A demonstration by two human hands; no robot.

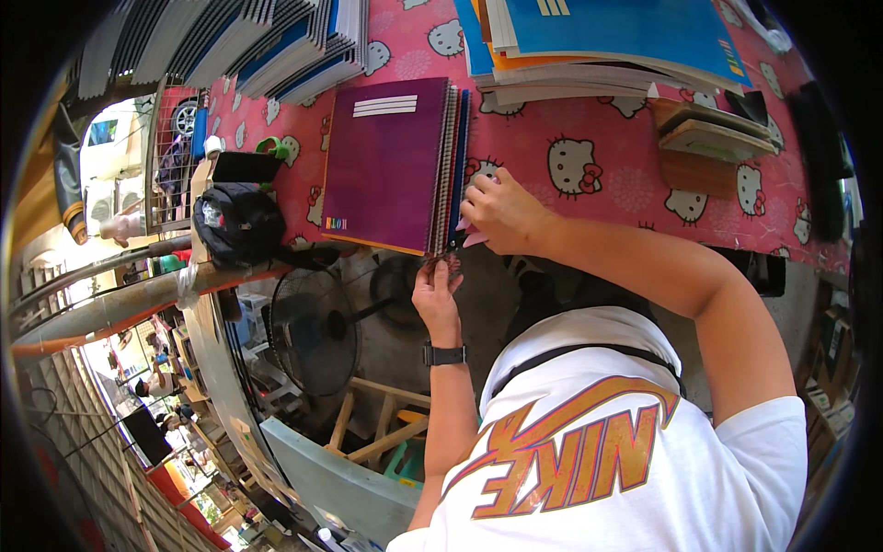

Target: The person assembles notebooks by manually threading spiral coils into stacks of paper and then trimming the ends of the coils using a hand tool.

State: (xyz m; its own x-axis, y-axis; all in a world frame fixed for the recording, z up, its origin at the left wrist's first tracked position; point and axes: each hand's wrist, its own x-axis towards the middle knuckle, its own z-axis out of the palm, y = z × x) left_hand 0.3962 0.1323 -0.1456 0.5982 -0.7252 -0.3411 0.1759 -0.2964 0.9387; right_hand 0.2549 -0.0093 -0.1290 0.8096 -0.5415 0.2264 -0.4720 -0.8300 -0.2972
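Observation:
A stack of spiral notebooks with a purple cover (386, 170) on top lies on the table, its coil-bound spines toward the right. At the near end of the spines, my left hand (438, 293) pinches the dark coil ends between thumb and fingers. Beside the spine's near right corner, my right hand (501, 216) is closed around a small hand tool with pink handles (474, 236). The tool's dark tip points at the coil ends near my left fingertips; its jaws are too small to make out.
A pink patterned cloth (612, 179) covers the table. Blue-covered notebooks (625, 37) lie at the far right, with more coil-bound stacks (230, 46) at the far left. Wooden blocks (708, 143) sit on the right. A black bag (239, 221) hangs left; a fan (315, 327) stands below.

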